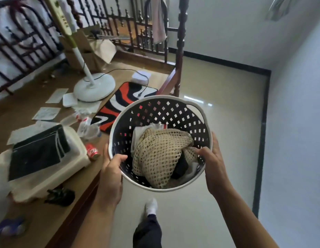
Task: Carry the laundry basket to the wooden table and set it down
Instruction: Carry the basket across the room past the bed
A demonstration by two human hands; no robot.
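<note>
I hold a round laundry basket [166, 111], dark with diamond holes and a white rim, in the air in front of me. It is tilted toward me and contains a beige mesh cloth [155, 154] and some white and dark clothes. My left hand [111, 172] grips the rim at the near left, thumb inside. My right hand [212, 161] grips the rim at the near right, thumb over the edge. The wooden table [48, 221] is a low brown surface to my left, its edge running just beside the basket.
The wooden surface carries a white box with a dark folder [39, 154], a red can [93, 151], plastic bottles, papers, a white fan base [94, 86] and a red-black-white mat [123, 101]. A dark railing stands behind. Glossy tiled floor [218, 104] lies ahead; a white wall on the right.
</note>
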